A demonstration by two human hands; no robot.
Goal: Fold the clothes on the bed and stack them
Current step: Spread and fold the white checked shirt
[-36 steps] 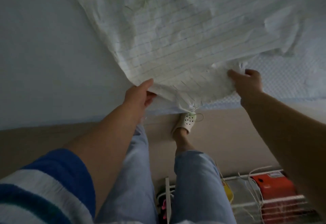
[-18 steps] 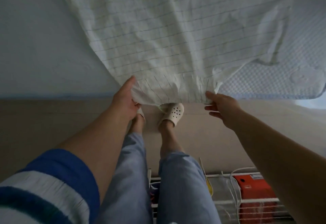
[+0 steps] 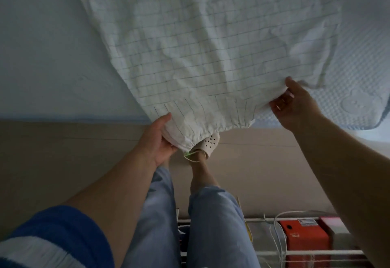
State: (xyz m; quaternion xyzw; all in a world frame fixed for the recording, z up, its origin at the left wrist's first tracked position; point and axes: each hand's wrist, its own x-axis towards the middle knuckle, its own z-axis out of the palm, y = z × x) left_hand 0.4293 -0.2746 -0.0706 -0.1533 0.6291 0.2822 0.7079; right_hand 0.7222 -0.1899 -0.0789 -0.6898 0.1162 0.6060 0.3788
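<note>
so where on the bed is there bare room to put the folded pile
Bare mattress left of the checked garment, up to the bed's near edge. A textured strip lies right of it. The middle is covered, with left hand and right hand gripping the hem.

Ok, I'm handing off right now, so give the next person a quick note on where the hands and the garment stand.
Left hand: grips the gathered hem of the white checked garment at the bed edge.
Right hand: holds the hem's other corner, lifted slightly.
Garment lies spread flat on the bed, hem hanging over the edge.
Done: laid out. Left: every fold, then stacking; no stack in view.
</note>
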